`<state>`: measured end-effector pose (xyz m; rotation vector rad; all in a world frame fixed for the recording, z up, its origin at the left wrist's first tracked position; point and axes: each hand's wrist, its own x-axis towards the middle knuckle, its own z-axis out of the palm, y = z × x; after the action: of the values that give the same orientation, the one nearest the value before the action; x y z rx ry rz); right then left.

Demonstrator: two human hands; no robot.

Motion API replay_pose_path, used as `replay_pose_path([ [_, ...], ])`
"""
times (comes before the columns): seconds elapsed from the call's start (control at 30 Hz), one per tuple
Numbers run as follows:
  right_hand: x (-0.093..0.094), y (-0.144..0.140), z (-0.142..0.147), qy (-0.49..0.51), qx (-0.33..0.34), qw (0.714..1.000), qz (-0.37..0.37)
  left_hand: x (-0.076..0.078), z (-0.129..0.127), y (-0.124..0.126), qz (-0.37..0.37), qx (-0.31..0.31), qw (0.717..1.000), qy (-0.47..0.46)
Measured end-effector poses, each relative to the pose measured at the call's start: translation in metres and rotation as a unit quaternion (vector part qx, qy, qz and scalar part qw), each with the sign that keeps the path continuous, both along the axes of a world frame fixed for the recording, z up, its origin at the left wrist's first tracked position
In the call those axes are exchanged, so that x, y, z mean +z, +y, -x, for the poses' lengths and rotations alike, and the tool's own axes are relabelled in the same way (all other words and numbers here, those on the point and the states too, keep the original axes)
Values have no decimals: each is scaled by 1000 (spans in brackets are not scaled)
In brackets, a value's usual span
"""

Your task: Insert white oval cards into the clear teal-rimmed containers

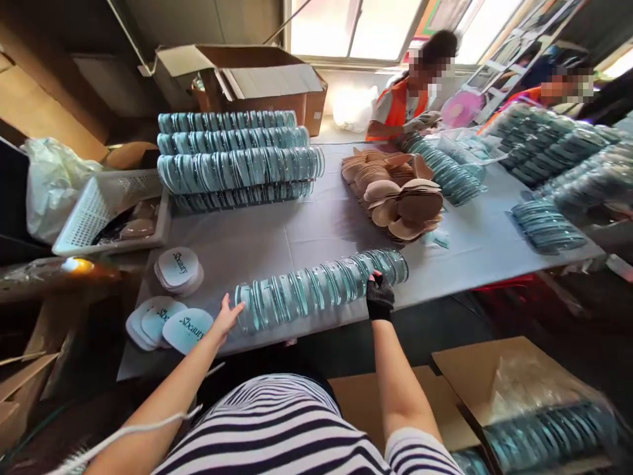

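Closest to you, along the near edge of the counter (247,241), lies a long row of clear teal pieces (311,290). It looks mostly lined up, though small gaps remain between some pieces. It sits between your hands, one at each end. Your bare left hand (228,316) is spread at the left end, thumb raised, clasping nothing; you can't tell whether the fingertips touch the end piece. Your right hand (380,297), in a black fingerless glove, is partly curled against the near side towards the right end; whether it grips is unclear.

Just beyond your left hand are printed white cards (188,330), some loose and others in a stack (179,269). Farther back, the stacked rows (237,165) look finished, lying neatly on each other, while your row lies apart from them. To their right is a pile of brown pieces (420,204); past it sits a co-worker in an orange vest (403,109).
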<state>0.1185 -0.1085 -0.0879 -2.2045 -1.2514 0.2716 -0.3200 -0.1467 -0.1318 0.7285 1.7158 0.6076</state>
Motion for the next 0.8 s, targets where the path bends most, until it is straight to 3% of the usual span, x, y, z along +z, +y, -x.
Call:
replay_pose_path([
  [0.1, 26, 58, 47, 10, 207, 978, 19, -7, -14, 6, 1, 41, 999, 0],
  [0.23, 37, 90, 166, -67, 472, 862, 174, -21, -24, 13, -12, 70, 997, -7],
  [0.3, 35, 91, 220, -99, 541, 810, 206, -24, -24, 16, -29, 75, 997, -8],
  [0.37, 32, 90, 258, -101, 573, 786, 207, -24, -24, 18, -57, 76, 995, -7],
  [0.47, 25, 89, 280, -78, 601, 781, 151, -23, -24, 19, -109, 90, 990, 7],
  [0.6, 15, 69, 262, -41, 575, 814, 75, -27, -22, 23, -123, 100, 987, 15],
  [0.7, 2, 29, 234, -22, 511, 855, 86, -32, -22, 40, -133, 132, 982, 25],
  [0.8, -13, -28, 204, 22, 400, 906, 137, -34, -25, 63, -148, 136, 979, 27],
])
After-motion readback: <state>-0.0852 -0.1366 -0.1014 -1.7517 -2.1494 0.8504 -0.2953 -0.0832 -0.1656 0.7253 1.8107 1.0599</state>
